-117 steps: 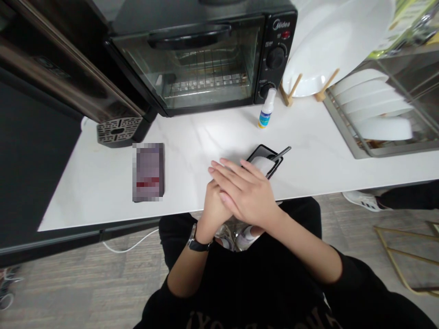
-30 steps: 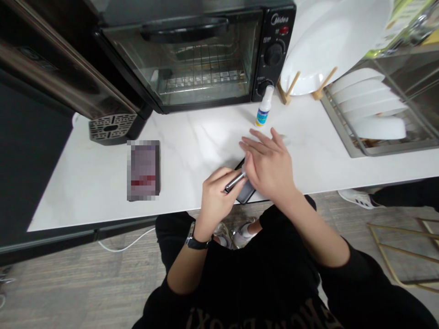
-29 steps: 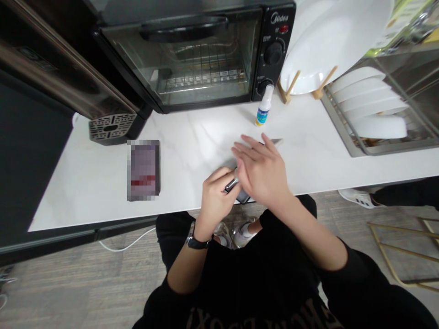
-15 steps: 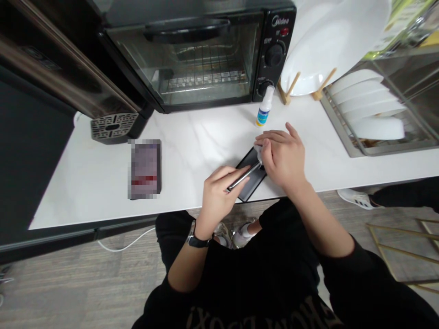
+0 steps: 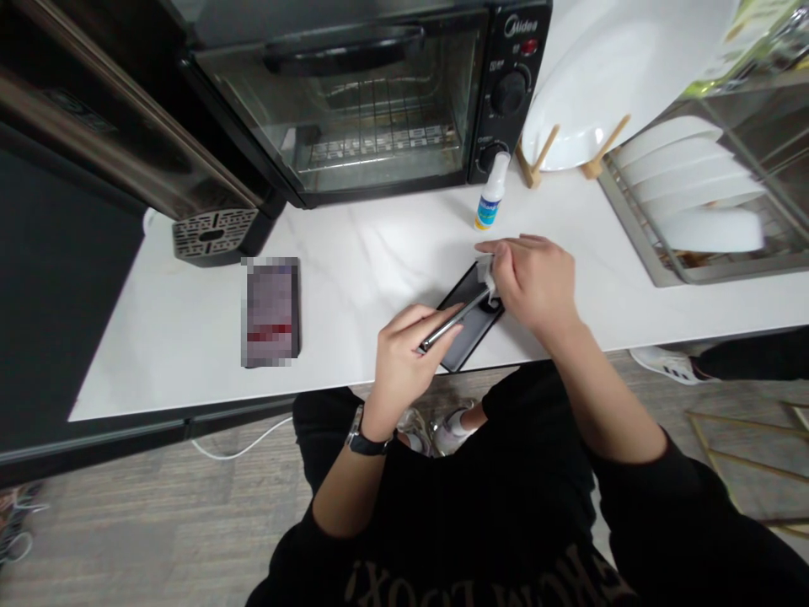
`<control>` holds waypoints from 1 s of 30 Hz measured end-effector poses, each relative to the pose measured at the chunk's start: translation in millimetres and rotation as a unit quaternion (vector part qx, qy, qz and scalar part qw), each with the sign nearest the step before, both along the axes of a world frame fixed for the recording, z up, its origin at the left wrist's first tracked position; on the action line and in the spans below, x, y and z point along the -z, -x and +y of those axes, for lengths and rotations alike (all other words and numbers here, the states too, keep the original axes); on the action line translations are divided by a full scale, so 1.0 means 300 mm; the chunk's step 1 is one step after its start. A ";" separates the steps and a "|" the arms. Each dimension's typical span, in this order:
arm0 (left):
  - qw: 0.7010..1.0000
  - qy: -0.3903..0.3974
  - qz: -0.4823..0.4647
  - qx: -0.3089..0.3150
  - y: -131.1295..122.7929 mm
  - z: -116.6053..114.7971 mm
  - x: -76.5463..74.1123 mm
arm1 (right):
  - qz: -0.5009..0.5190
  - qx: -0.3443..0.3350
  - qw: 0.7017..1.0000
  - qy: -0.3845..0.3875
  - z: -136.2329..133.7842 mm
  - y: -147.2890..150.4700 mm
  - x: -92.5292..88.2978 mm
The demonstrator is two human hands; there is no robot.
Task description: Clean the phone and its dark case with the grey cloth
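My left hand [image 5: 409, 350], with a watch at the wrist, grips a slim dark device with a shiny metal edge [image 5: 452, 326], seen nearly edge-on. My right hand [image 5: 536, 278] has its fingers pressed round a white tissue [image 5: 485, 271], which touches the device's far end. Beneath them a flat black tray or case [image 5: 468, 339] lies slanted on the counter near its front edge. A small white spray bottle [image 5: 490, 198] with a blue and yellow label stands behind my right hand.
A black toaster oven [image 5: 329, 190] stands at the back, beside a machine with a drip grille [image 5: 211, 236]. A blurred-out flat object [image 5: 271, 312] lies left. White plates [image 5: 688, 185] fill a sunken rack right. Another person's shoe [image 5: 663, 362] shows below.
My right hand and the tissue have shifted slightly right, and its fingers are drawn closer together. More of the tissue shows. My left hand still grips the device.
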State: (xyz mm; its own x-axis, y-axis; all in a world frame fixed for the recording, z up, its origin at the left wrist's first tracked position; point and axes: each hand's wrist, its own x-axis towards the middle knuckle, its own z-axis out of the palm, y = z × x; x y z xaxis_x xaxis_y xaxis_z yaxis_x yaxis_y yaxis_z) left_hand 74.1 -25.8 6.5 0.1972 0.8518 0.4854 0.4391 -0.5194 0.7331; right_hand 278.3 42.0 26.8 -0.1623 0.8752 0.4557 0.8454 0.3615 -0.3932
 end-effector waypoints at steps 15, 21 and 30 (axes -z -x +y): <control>0.997 -0.067 0.012 -0.025 0.008 0.007 0.028 | -0.056 -0.147 0.986 -0.062 -0.144 0.195 -0.011; 1.000 -0.002 0.007 -0.012 -0.005 -0.002 -0.008 | -0.031 -0.014 0.999 -0.004 -0.001 0.024 -0.012; 0.991 -0.117 0.032 -0.048 0.017 0.011 0.037 | -0.082 -0.139 0.985 -0.057 -0.184 0.270 -0.019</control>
